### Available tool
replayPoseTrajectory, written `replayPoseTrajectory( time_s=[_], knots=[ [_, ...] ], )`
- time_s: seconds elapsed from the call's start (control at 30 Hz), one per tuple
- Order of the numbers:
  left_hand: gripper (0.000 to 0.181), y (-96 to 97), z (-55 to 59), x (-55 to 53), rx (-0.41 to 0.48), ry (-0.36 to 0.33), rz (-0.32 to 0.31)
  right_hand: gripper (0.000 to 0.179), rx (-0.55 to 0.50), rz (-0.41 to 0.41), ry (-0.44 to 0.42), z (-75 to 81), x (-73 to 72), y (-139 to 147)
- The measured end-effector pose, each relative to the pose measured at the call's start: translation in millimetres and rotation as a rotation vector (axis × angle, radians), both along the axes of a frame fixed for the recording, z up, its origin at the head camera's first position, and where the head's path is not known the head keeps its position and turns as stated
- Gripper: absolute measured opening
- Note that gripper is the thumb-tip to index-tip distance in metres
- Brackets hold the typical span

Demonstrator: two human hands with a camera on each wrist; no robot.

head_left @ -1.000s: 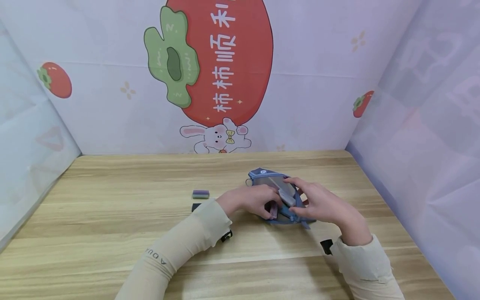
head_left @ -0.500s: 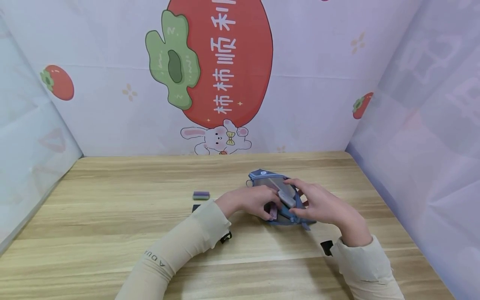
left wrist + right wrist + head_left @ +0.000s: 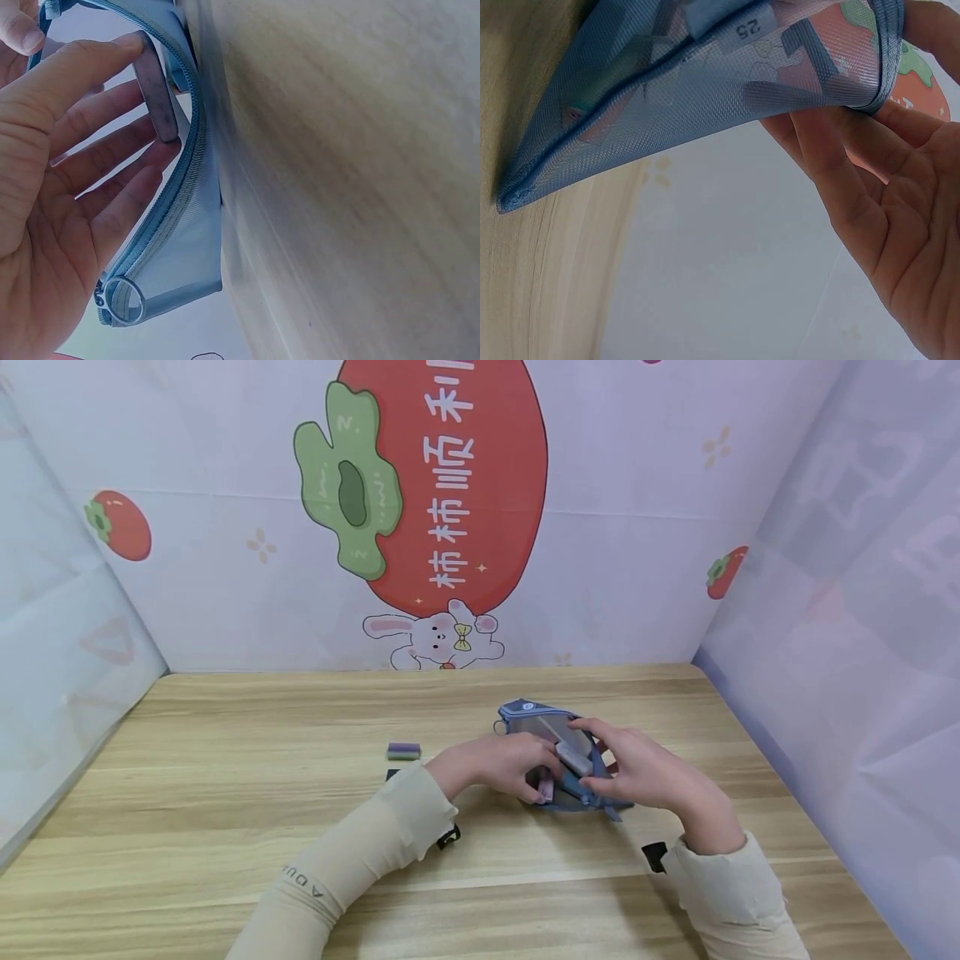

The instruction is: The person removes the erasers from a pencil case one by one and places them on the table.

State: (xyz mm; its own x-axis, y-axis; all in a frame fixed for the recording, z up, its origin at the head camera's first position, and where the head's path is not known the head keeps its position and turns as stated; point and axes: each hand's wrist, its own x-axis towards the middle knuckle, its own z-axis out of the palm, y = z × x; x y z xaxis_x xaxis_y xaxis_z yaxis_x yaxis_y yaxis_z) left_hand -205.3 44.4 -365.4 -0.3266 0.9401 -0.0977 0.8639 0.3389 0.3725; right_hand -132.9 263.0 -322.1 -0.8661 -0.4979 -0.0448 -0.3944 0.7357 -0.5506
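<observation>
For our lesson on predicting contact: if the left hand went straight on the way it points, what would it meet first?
Probably the blue mesh pouch, its side beyond the block the left hand pinches; depth inside is unclear.

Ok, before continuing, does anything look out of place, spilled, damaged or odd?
Only the backdrop: it looks turned sideways, the printed rabbit lying with ears to the left. Nothing visible looks spilled or damaged: the right hand holds the mesh zip pouch, and the left hand pinches a small block at its opening.
</observation>
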Motion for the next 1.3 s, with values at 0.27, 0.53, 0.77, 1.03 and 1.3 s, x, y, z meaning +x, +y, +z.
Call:
replayPoseTrajectory(
  time_s=[0.27, 0.53, 0.77, 1.03, 1.3],
  knots=[
    [0.033, -3.5, 2.7, 2.2, -0.008, 0.002, 0.012, 0.069, 0.004, -0.007, -0.014, 1.7, 0.5, -0.7],
    [0.036, -6.0, 4.1, 4.6, -0.022, 0.015, 0.019, 0.069, 0.006, -0.002, -0.012, 1.4, 0.6, -0.7],
    [0.036, -8.2, 5.8, 7.4, -0.014, 0.019, -0.002, 0.069, 0.011, 0.002, -0.008, 1.0, 0.5, -0.6],
    [0.035, -14.3, 6.1, 9.3, 0.005, 0.037, -0.006, 0.068, 0.014, 0.011, 0.002, 1.3, -0.1, -1.6],
    [0.037, -22.8, 6.0, 12.8, 0.011, 0.037, 0.016, 0.069, -0.002, 0.016, -0.007, 0.7, -0.4, -0.5]
  ],
)
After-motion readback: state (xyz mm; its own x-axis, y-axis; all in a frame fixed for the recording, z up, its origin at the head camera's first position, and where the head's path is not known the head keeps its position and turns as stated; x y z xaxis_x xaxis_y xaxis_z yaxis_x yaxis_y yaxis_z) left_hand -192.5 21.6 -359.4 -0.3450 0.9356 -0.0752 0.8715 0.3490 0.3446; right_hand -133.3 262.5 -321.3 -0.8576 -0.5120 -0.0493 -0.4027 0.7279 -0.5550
